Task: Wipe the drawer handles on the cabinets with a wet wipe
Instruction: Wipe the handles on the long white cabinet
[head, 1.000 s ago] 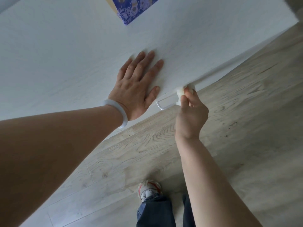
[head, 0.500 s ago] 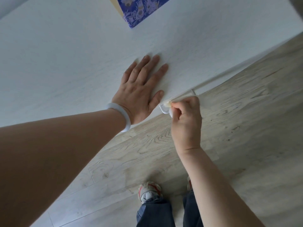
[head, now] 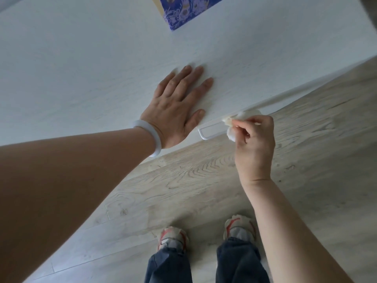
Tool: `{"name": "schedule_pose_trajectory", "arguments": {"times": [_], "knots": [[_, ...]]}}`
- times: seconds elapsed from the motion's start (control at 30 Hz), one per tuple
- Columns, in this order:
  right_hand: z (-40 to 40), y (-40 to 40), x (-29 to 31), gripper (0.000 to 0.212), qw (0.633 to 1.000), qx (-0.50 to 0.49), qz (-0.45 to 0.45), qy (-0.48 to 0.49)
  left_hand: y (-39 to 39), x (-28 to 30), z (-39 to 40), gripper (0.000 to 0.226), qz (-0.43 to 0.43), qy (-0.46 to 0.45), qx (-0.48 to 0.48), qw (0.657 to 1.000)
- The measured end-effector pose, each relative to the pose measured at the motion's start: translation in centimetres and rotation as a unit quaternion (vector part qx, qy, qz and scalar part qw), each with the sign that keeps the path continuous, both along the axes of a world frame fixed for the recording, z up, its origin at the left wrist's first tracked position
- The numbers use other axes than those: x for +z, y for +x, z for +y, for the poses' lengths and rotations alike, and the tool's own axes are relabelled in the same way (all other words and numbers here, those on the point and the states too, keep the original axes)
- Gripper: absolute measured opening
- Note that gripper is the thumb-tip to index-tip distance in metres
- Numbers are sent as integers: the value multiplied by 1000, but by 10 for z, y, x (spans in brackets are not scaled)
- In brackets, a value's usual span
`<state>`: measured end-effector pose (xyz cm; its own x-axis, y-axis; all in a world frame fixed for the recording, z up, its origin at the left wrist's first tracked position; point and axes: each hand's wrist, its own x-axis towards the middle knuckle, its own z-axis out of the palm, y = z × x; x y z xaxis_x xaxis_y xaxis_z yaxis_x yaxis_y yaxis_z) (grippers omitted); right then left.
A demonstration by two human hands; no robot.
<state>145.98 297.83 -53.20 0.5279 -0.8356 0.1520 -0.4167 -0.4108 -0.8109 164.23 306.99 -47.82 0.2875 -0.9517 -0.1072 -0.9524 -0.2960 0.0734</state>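
A white cabinet top [head: 102, 68] fills the upper half of the head view. Below its front edge juts a white bar drawer handle [head: 208, 134]. My right hand [head: 255, 144] is pinched shut on a crumpled white wet wipe [head: 232, 127], which is pressed around the right part of the handle and hides that end. My left hand [head: 177, 107] lies flat on the cabinet top just left of the handle, fingers spread, holding nothing. A white bangle circles the left wrist.
A blue floral-patterned box [head: 183, 11] sits at the back of the cabinet top. Pale wood-grain floor [head: 204, 180] lies below the cabinet front. My two feet in sneakers [head: 173, 237] and dark jeans stand close to the cabinet.
My right hand slid the wipe from the handle's right end to its left end, then back toward the right. The left hand stayed flat on the cabinet top.
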Motion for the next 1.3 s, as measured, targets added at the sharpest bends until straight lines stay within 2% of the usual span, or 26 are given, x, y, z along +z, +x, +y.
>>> {"name": "schedule_pose_trajectory", "arguments": {"times": [0.1, 0.27, 0.47, 0.63, 0.67, 0.73, 0.8, 0.87, 1.0, 1.13, 1.2, 1.3], "knots": [[16, 10, 4, 9, 999, -37, -6, 20, 1, -1, 1, 60, -5, 5, -1, 1000], [-1, -3, 1, 18, 1000, 27, -11, 7, 0, -2, 2, 60, -6, 10, 1, 1000], [16, 5, -4, 17, 1000, 23, -9, -3, 2, -4, 0, 60, 0, -9, -5, 1000], [37, 9, 4, 13, 985, 145, 68, -65, -4, -4, 2, 61, -6, -10, 7, 1000], [40, 10, 9, 12, 988, 137, 56, -36, -8, -3, 5, 61, -3, -12, 18, 1000], [41, 15, 23, 10, 991, 56, 19, 117, -15, -3, 13, 57, 25, -19, 47, 998], [46, 17, 36, 10, 957, -1, -25, 288, -27, 1, 39, 56, 63, -28, 65, 996], [59, 16, 48, 17, 924, -18, -58, 379, -37, 9, 80, 59, 95, -23, 71, 993], [98, 15, 72, 37, 904, 11, -25, 427, -51, 25, 183, 50, 121, -17, 153, 981], [148, 24, 94, 44, 891, 48, 36, 450, -57, 36, 270, 42, 164, 14, 288, 943], [183, 34, 103, 41, 884, 82, 68, 454, -58, 38, 310, 42, 191, 23, 344, 919], [240, 53, 115, 20, 885, 134, 95, 435, -54, 38, 363, 43, 214, 26, 403, 889]]}}
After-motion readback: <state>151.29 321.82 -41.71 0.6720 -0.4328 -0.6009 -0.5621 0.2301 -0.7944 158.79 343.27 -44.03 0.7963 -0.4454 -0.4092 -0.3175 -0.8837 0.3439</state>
